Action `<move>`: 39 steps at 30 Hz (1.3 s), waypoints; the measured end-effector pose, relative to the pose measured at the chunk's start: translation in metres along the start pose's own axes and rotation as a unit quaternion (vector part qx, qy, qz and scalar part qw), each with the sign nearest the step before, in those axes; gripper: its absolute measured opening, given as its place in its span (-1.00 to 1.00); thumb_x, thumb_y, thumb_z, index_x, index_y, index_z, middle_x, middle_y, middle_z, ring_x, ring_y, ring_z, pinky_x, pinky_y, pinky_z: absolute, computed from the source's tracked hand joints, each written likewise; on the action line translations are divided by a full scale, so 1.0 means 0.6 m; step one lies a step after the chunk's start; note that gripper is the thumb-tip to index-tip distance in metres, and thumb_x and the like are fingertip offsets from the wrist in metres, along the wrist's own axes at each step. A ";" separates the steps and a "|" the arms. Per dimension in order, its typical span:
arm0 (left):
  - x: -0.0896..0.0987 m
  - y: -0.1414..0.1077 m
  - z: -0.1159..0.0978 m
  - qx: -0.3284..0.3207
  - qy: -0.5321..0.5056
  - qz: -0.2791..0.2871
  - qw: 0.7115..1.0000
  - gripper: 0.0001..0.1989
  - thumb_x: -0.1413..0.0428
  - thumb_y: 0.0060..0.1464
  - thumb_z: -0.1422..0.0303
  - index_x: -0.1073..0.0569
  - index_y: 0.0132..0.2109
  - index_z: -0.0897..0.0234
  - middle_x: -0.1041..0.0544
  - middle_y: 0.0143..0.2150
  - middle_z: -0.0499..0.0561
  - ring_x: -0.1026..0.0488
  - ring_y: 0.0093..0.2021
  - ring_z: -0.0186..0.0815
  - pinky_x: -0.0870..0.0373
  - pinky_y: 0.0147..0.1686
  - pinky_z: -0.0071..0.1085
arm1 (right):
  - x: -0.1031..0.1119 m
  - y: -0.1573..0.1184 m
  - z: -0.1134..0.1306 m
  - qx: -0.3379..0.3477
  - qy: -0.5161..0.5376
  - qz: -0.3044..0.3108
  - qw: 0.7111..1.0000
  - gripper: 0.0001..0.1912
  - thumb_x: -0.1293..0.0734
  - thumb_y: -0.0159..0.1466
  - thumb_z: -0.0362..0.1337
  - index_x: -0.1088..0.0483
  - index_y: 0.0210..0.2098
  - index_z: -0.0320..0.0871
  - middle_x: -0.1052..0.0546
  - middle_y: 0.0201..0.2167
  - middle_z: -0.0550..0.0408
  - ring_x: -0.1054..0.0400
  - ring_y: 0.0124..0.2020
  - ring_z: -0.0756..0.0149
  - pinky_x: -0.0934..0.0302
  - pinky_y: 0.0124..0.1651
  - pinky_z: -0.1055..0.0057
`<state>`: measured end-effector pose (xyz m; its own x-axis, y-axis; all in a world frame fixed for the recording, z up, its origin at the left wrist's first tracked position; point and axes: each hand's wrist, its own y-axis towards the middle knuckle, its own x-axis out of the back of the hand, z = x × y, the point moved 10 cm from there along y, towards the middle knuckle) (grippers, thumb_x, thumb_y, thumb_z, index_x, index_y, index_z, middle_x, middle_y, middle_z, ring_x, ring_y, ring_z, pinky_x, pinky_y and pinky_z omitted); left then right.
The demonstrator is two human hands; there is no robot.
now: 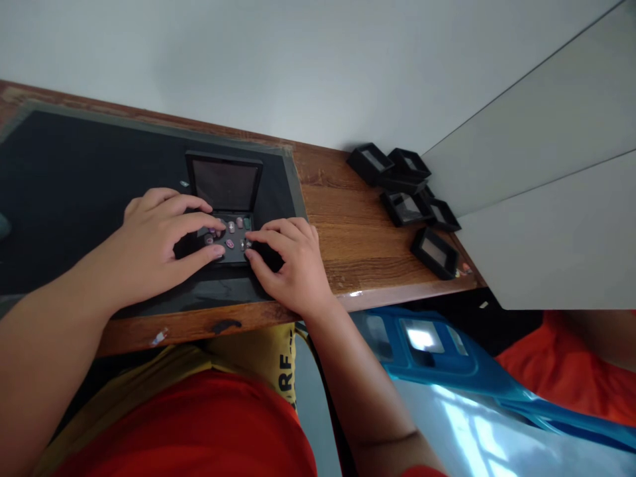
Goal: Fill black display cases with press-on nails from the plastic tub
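A black box [233, 257] stands on the dark mat with its windowed lid [224, 183] raised at the back. Small pink, purple and green decorated pieces [230, 244] lie spread on its grey inner surface. My left hand [166, 242] reaches in from the left, thumb and fingers apart, fingertips over the pieces at the left side; nothing shows held in it. At the box's right side, my right hand [291, 258] has its thumb and index finger close around a small piece [243, 244] by the right edge. The other right fingers are bent.
Several black windowed boxes [434, 253] lie in a loose group at the right end of the wooden table [348, 232]. A small shiny piece [184, 183] rests on the mat left of the lid. A blue plastic chair and a person's red clothing are at lower right.
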<state>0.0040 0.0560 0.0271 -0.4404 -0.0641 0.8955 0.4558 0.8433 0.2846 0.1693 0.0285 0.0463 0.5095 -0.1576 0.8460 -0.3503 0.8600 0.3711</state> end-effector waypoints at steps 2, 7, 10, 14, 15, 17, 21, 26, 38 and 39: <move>0.002 0.000 0.000 -0.002 -0.001 -0.003 1.000 -0.54 -0.01 0.33 -0.04 -0.65 0.04 0.10 -0.58 0.20 0.18 -0.38 0.25 0.22 -0.30 0.17 0.23 | 0.002 0.000 0.002 0.007 0.001 -0.006 1.000 -0.76 -0.37 0.42 -0.21 -0.64 0.00 -0.06 -0.64 -0.06 0.05 -0.40 0.03 0.15 -0.18 0.11 0.17; 0.020 -0.002 -0.002 -0.010 -0.018 -0.017 1.000 -0.55 -0.03 0.32 -0.01 -0.62 0.05 0.15 -0.57 0.20 0.19 -0.39 0.25 0.19 -0.25 0.25 0.23 | 0.002 -0.003 0.016 0.035 -0.017 -0.002 0.999 -0.71 -0.33 0.47 -0.18 -0.63 0.09 0.02 -0.60 0.05 0.02 -0.35 0.12 0.11 -0.17 0.18 0.14; 0.029 -0.006 -0.007 -0.036 -0.014 -0.026 0.999 -0.59 -0.07 0.29 0.02 -0.61 0.05 0.16 -0.57 0.18 0.18 -0.40 0.22 0.17 -0.27 0.22 0.22 | -0.005 -0.005 0.026 0.055 -0.041 0.019 0.997 -0.67 -0.29 0.50 -0.13 -0.61 0.15 0.09 -0.52 0.22 0.03 -0.27 0.23 0.07 -0.12 0.27 0.10; 0.028 -0.010 -0.010 -0.065 -0.009 -0.023 0.998 -0.63 -0.06 0.28 0.04 -0.61 0.03 0.09 -0.57 0.17 0.14 -0.39 0.19 0.18 -0.28 0.16 0.25 | -0.015 -0.004 0.031 0.064 -0.064 0.045 0.995 -0.65 -0.26 0.52 -0.11 -0.58 0.19 0.13 -0.43 0.34 0.05 -0.19 0.31 0.04 -0.07 0.33 0.06; 0.027 -0.010 -0.010 -0.067 -0.011 -0.022 0.997 -0.64 -0.05 0.29 0.05 -0.61 0.02 0.07 -0.57 0.17 0.13 -0.39 0.19 0.18 -0.28 0.16 0.25 | -0.016 -0.004 0.030 0.062 -0.067 0.048 0.995 -0.65 -0.26 0.52 -0.12 -0.58 0.20 0.13 -0.42 0.35 0.05 -0.18 0.31 0.03 -0.07 0.33 0.06; 0.026 -0.010 -0.008 -0.066 -0.018 -0.022 0.997 -0.65 -0.04 0.29 0.07 -0.60 0.03 0.07 -0.57 0.17 0.12 -0.39 0.20 0.17 -0.27 0.16 0.25 | -0.016 -0.004 0.030 0.063 -0.067 0.051 0.995 -0.65 -0.27 0.52 -0.11 -0.57 0.20 0.14 -0.42 0.35 0.06 -0.17 0.32 0.02 -0.06 0.34 0.05; 0.027 -0.005 -0.002 -0.050 -0.029 -0.021 0.998 -0.65 0.00 0.29 0.11 -0.61 0.00 0.05 -0.58 0.14 0.09 -0.41 0.20 0.14 -0.26 0.18 0.24 | -0.015 -0.008 0.044 0.103 -0.040 0.053 0.992 -0.67 -0.27 0.51 -0.07 -0.62 0.13 0.14 -0.43 0.35 0.09 -0.16 0.33 0.05 -0.03 0.36 0.06; 0.029 -0.001 0.006 -0.022 -0.030 -0.007 0.999 -0.68 0.02 0.23 0.06 -0.60 -0.20 0.00 -0.62 -0.03 0.01 -0.45 0.08 0.06 -0.28 0.17 0.16 | -0.024 -0.011 0.067 0.143 -0.014 0.088 0.986 -0.59 -0.31 0.46 0.09 -0.61 0.14 0.11 -0.38 0.40 0.06 -0.16 0.36 0.01 -0.01 0.36 0.08; 0.024 0.000 -0.001 -0.018 -0.035 0.012 0.999 -0.65 -0.03 0.24 0.06 -0.57 -0.03 0.08 -0.64 -0.02 0.06 -0.47 0.06 0.02 -0.33 0.16 0.02 | -0.022 -0.007 0.058 0.111 -0.001 0.085 0.990 -0.49 -0.34 0.41 0.16 -0.59 0.16 0.00 -0.43 0.38 0.02 -0.18 0.37 0.00 -0.01 0.40 0.09; 0.027 0.001 -0.006 -0.027 -0.035 0.010 0.999 -0.65 -0.04 0.25 0.07 -0.59 -0.01 0.10 -0.65 -0.03 0.07 -0.48 0.04 0.01 -0.34 0.13 0.01 | -0.021 -0.008 0.058 0.114 -0.001 0.082 0.990 -0.47 -0.34 0.42 0.16 -0.57 0.18 -0.02 -0.42 0.39 0.01 -0.17 0.37 0.01 -0.01 0.40 0.10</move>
<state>0.0000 0.0537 0.0427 -0.4832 -0.0092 0.8755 0.5051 0.8138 0.2873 0.1369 0.0096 0.0472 0.4306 -0.0262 0.9022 -0.5957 0.7427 0.3058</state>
